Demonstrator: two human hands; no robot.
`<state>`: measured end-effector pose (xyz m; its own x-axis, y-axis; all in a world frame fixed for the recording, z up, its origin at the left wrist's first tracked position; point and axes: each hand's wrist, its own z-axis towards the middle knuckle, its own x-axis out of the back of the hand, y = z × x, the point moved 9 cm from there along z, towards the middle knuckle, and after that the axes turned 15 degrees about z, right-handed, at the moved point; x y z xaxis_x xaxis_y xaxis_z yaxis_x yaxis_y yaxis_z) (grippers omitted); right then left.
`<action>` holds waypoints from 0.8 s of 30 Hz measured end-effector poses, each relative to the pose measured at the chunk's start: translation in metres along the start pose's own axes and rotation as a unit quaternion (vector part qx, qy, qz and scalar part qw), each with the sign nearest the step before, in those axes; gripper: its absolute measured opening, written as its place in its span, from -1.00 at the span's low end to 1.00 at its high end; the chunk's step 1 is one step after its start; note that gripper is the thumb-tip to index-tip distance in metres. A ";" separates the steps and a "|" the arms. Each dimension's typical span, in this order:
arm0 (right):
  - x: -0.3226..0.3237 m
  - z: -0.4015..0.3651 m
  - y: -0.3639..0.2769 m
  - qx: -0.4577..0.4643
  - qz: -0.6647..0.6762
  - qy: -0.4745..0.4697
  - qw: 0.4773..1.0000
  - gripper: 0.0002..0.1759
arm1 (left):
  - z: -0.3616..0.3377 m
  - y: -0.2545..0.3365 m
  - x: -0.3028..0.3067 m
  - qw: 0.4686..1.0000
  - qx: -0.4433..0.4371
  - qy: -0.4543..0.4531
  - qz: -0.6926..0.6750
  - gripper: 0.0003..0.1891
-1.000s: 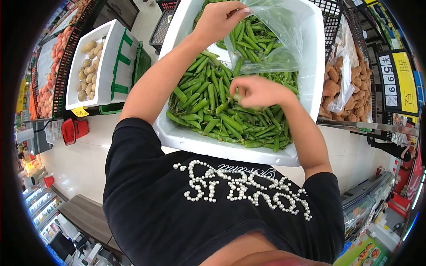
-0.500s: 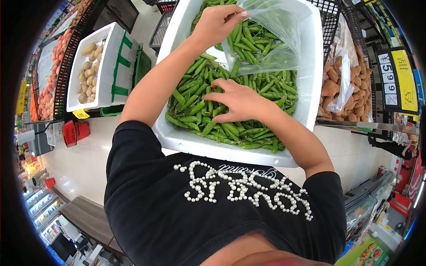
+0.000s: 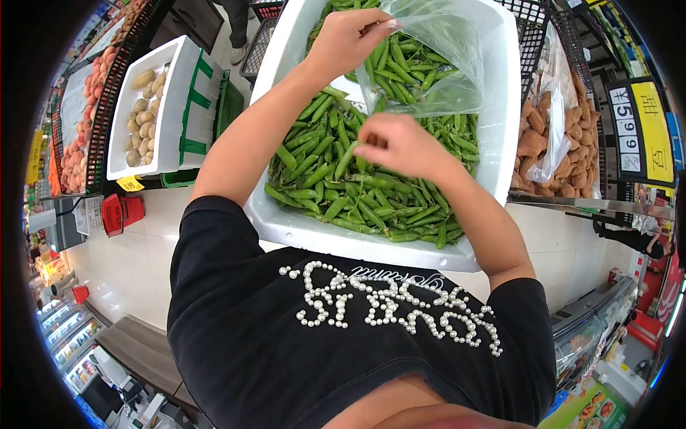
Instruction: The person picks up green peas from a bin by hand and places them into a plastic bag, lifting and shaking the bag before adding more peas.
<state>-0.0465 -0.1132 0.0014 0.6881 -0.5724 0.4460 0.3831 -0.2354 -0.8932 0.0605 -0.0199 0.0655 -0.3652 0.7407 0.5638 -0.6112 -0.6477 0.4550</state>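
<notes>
My left hand (image 3: 351, 43) pinches the rim of a clear plastic bag (image 3: 457, 43) at the far side of a white foam box (image 3: 499, 143). The bag lies open over the box with several green pea pods (image 3: 404, 68) in or under its film. My right hand (image 3: 400, 145), slightly blurred, is just below the bag with its fingers curled. From its fingertips a pea pod (image 3: 346, 160) slants down over the heap of loose pods (image 3: 371, 204) that fills the box's near part.
Left of the box stands a white foam box of potatoes (image 3: 143, 118), with peach-coloured produce (image 3: 89, 93) beyond it. Brown tubers (image 3: 564, 157) and a price sign (image 3: 639, 132) are on the right. A person's leg and shoe (image 3: 237, 51) show at the top left.
My right hand has risen from the heap toward the bag, its spread fingers now closed round a pod. My left hand stays on the bag's rim. A person's leg has appeared at the top left.
</notes>
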 end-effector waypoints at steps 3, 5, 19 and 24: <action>0.057 -0.015 0.043 -0.074 0.271 0.290 0.915 -0.76 | 0.000 -0.001 0.000 1.000 0.004 0.007 -0.011 -0.77; 0.082 -0.027 0.059 -0.036 0.329 0.420 0.845 -0.74 | 0.000 0.000 0.002 1.000 0.002 0.019 -0.022 -0.77; -0.003 -0.019 0.055 -0.224 -0.218 -0.060 0.948 -0.54 | -0.001 -0.001 -0.002 1.000 -0.002 -0.003 0.004 -0.76; -0.009 -0.010 0.050 -0.127 -0.112 -0.088 0.982 -0.73 | 0.000 0.000 -0.003 1.000 -0.004 -0.006 0.008 -0.76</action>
<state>-0.0394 -0.1278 -0.0473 0.7091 -0.3445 0.6152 0.3859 -0.5406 -0.7475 0.0616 -0.0217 0.0638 -0.3663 0.7287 0.5786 -0.6110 -0.6574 0.4411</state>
